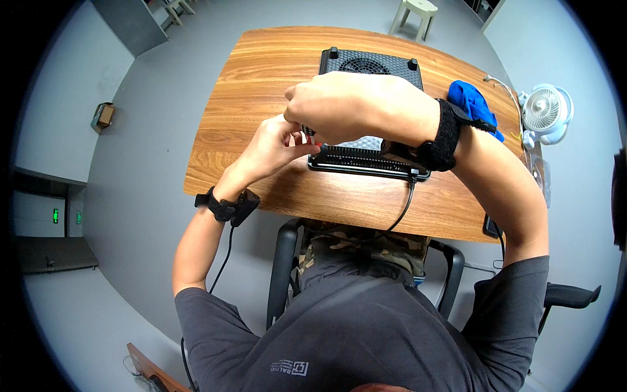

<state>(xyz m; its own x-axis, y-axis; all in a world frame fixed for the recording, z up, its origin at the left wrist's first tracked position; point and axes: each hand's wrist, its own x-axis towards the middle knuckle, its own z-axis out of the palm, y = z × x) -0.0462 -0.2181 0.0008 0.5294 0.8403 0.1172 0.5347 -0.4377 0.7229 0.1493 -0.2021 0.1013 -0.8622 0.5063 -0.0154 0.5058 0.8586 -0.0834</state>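
A black device with a textured surface, a round fan grille and corner feet (382, 64) lies on the table, partly covered by my right arm. My right hand (330, 104) is closed above its left side, palm turned down, and what its fingers hold is hidden. Just below and left of it, my left hand (277, 140) pinches at the device's left edge. A small red-and-black piece (313, 145) shows between the two hands; its kind cannot be made out. From the device's near edge a black cable (410, 199) runs down toward me.
The wooden table (241, 85) carries a crumpled blue cloth (471, 104) on the right. A white fan (547, 108) stands beyond the right edge. Black straps circle both wrists, with a cord (225, 258) hanging from the left one. A pale stool (416, 12) stands behind the table.
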